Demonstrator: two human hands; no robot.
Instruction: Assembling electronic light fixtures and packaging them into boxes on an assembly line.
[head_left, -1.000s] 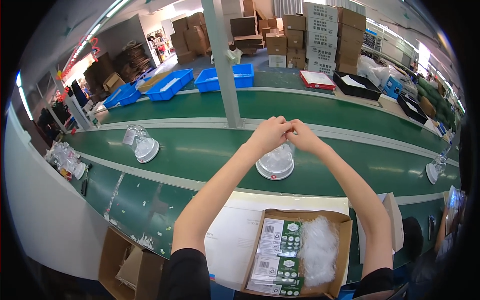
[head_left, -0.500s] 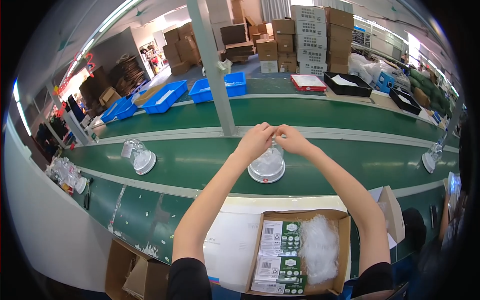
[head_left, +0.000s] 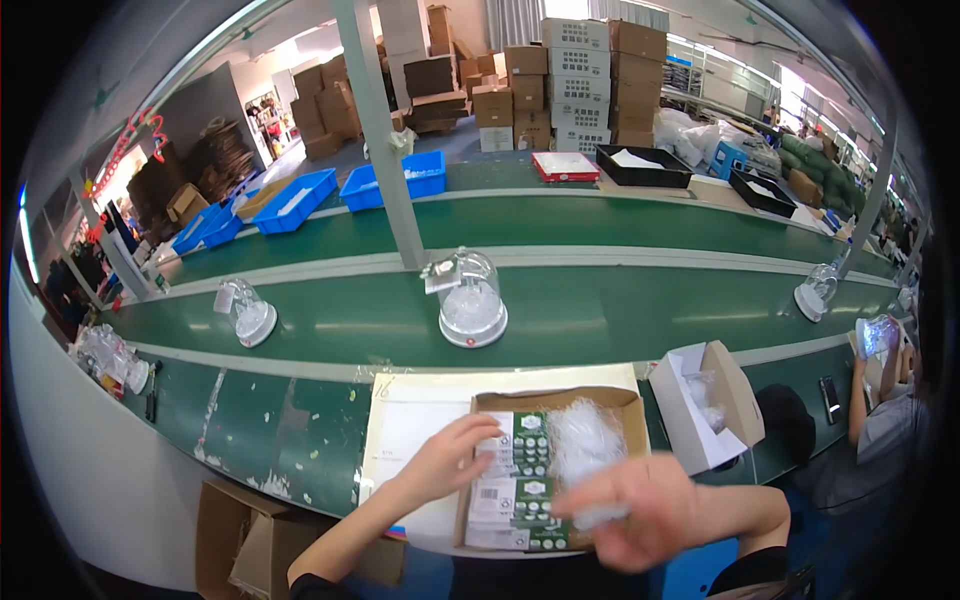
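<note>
My left hand [head_left: 450,462] is at the left wall of a shallow cardboard box [head_left: 637,425], fingers spread beside the stacks of green-and-white printed cards [head_left: 515,490]. Whether its fingertips touch the cards is hard to tell. Over the box's right half my right hand [head_left: 640,505] is smeared by motion; its index finger and thumb look apart, with nothing visible between them. Under and behind it lies a bundle of clear, thin plastic strands [head_left: 585,440]. Beyond the box, a clear dome [head_left: 470,305] on a round white base stands on the green belt, a tag [head_left: 440,275] hanging at its upper left.
More domes stand on the belt, one at left [head_left: 248,318] and one at right [head_left: 817,293]. An open white box [head_left: 745,395] sits right of the cards. Farther right, a person's hands hold a lit dome [head_left: 878,335]. Blue trays [head_left: 295,200] line the far belt, near a metal post [head_left: 385,150].
Both hands have left the top of the middle dome and come down to the box of cards and strands. The tag now shows on the dome. The whole view has shifted.
</note>
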